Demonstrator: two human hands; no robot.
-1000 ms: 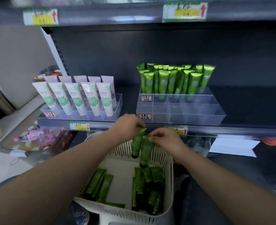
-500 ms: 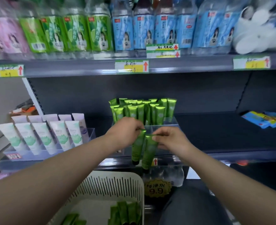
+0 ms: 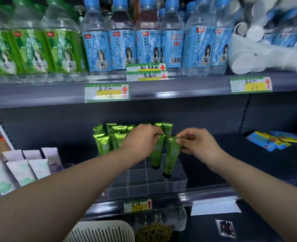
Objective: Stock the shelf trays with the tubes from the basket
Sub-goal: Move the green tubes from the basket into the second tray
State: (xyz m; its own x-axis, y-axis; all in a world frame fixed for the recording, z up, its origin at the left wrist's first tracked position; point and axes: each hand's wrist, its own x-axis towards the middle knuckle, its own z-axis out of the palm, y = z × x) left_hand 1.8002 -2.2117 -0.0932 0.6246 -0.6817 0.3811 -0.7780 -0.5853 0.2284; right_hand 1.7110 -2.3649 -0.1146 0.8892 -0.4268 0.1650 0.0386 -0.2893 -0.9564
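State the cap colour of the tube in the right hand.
Black: cap of the metallic green plastic tube, best in head view.

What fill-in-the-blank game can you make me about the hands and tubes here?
1. The left hand pinches a ____ tube by its flat end.
2. The right hand holds the other tube with its cap pointing ____.
3. Above them stand green-labelled and ____-labelled bottles.

Missing words: green, down, blue.
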